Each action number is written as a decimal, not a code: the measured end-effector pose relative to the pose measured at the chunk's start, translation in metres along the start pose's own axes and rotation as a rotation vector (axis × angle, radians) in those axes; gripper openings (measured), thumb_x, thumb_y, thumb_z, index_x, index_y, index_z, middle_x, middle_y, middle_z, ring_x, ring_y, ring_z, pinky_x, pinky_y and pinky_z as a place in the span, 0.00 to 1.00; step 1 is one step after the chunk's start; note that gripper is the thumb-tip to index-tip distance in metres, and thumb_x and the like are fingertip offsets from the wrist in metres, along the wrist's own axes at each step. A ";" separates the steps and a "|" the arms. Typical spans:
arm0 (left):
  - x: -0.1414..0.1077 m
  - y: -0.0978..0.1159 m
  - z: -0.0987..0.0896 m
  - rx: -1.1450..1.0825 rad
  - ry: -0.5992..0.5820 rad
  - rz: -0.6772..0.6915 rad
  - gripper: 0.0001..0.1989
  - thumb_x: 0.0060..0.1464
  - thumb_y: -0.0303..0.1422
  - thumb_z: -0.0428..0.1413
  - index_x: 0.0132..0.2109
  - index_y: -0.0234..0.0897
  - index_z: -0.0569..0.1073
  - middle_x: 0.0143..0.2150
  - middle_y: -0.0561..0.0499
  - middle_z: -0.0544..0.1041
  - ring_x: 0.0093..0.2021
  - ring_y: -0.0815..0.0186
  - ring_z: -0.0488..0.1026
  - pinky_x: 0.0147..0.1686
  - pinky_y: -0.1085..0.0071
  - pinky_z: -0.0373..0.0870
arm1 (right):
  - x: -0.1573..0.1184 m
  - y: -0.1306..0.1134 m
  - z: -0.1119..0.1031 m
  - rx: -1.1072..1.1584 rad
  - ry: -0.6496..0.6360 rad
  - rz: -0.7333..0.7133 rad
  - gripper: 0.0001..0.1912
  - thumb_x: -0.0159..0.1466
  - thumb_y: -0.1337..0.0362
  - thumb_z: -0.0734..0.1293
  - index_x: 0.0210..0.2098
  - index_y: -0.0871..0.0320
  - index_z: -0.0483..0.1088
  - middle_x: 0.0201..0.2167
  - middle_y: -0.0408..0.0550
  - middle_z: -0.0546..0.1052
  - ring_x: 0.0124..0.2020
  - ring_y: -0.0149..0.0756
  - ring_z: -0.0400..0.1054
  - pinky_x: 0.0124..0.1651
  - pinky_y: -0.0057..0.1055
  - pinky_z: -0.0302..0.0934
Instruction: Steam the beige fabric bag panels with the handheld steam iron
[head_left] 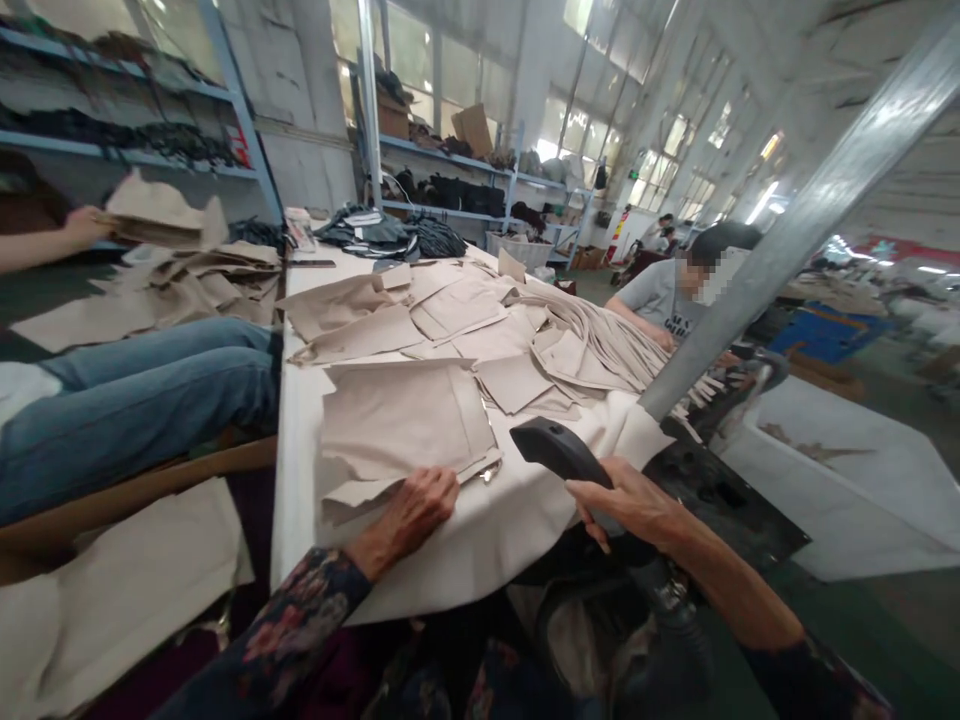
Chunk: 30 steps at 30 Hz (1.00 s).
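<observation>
On the near side of the table lies a flat beige fabric bag piece [405, 415], with a shiny metal zipper or trim along its right edge. My left hand [412, 508] rests at its near edge, fingers curled and closed on the fabric. My right hand [626, 500] is wrapped round the handle of a black hose nozzle [559, 448], which has a ribbed hose [679, 610] running down from it. The nozzle's wide end points left, above the table and to the right of the bag piece, apart from it.
More beige pieces [457, 305] and long straps [600, 335] cover the table [296, 450]. A slanted metal pole [780, 230] stands at the right. One co-worker [675, 290] sits beyond it; another person's hand [86, 228] holds beige pieces at left. A box edge [150, 490] lies lower left.
</observation>
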<state>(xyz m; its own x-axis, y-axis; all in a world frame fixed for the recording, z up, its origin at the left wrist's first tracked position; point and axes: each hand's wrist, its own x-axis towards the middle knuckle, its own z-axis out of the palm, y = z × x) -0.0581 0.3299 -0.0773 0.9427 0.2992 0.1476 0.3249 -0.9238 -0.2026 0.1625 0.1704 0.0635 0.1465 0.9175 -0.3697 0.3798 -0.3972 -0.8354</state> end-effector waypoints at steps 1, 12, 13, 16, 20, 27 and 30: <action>-0.001 0.001 0.002 -0.030 -0.015 -0.034 0.13 0.57 0.19 0.45 0.39 0.30 0.73 0.38 0.41 0.74 0.38 0.57 0.71 0.36 0.62 0.66 | -0.001 0.004 0.003 -0.002 -0.005 0.010 0.19 0.62 0.52 0.62 0.23 0.61 0.64 0.13 0.41 0.69 0.13 0.27 0.63 0.18 0.22 0.57; -0.006 -0.006 0.013 -0.208 0.018 -0.190 0.14 0.57 0.20 0.43 0.42 0.31 0.72 0.39 0.41 0.74 0.38 0.59 0.71 0.40 0.64 0.68 | 0.048 0.007 0.065 -0.065 -0.056 0.122 0.15 0.61 0.57 0.63 0.23 0.61 0.62 0.14 0.40 0.67 0.13 0.26 0.61 0.15 0.22 0.59; -0.007 -0.005 0.014 -0.236 0.034 -0.203 0.14 0.58 0.20 0.43 0.42 0.31 0.72 0.38 0.41 0.74 0.37 0.59 0.70 0.40 0.63 0.68 | 0.056 0.005 0.068 -0.104 -0.043 0.119 0.15 0.61 0.57 0.63 0.23 0.61 0.62 0.14 0.41 0.67 0.13 0.27 0.61 0.15 0.23 0.59; -0.009 -0.006 0.015 -0.267 0.053 -0.210 0.14 0.59 0.21 0.42 0.42 0.30 0.72 0.37 0.40 0.73 0.38 0.57 0.70 0.40 0.63 0.68 | 0.076 -0.002 0.072 -0.154 -0.006 0.102 0.14 0.59 0.59 0.65 0.23 0.62 0.64 0.14 0.43 0.68 0.14 0.28 0.63 0.15 0.23 0.60; -0.009 -0.007 0.014 -0.289 0.060 -0.183 0.13 0.58 0.21 0.43 0.41 0.29 0.71 0.38 0.40 0.72 0.39 0.57 0.69 0.41 0.63 0.67 | 0.087 -0.010 0.056 -0.078 0.044 0.110 0.15 0.60 0.57 0.64 0.24 0.62 0.65 0.14 0.43 0.69 0.14 0.27 0.63 0.16 0.22 0.59; -0.007 -0.009 0.016 -0.318 0.122 -0.182 0.17 0.58 0.22 0.42 0.51 0.26 0.69 0.39 0.40 0.72 0.40 0.56 0.69 0.42 0.62 0.67 | 0.056 -0.021 0.019 -0.090 0.184 0.087 0.17 0.61 0.55 0.64 0.24 0.61 0.63 0.15 0.42 0.68 0.14 0.26 0.62 0.16 0.20 0.57; -0.005 -0.010 0.018 -0.317 0.116 -0.189 0.21 0.57 0.22 0.42 0.56 0.24 0.66 0.41 0.39 0.73 0.41 0.55 0.69 0.41 0.62 0.68 | 0.045 -0.014 0.027 -0.095 0.085 0.107 0.15 0.61 0.56 0.63 0.24 0.61 0.64 0.15 0.42 0.68 0.14 0.26 0.62 0.16 0.21 0.58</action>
<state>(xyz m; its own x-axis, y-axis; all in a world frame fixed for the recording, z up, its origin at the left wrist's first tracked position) -0.0647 0.3422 -0.0938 0.8474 0.4594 0.2660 0.4357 -0.8882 0.1458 0.1387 0.2168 0.0476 0.2661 0.8700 -0.4151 0.4422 -0.4928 -0.7494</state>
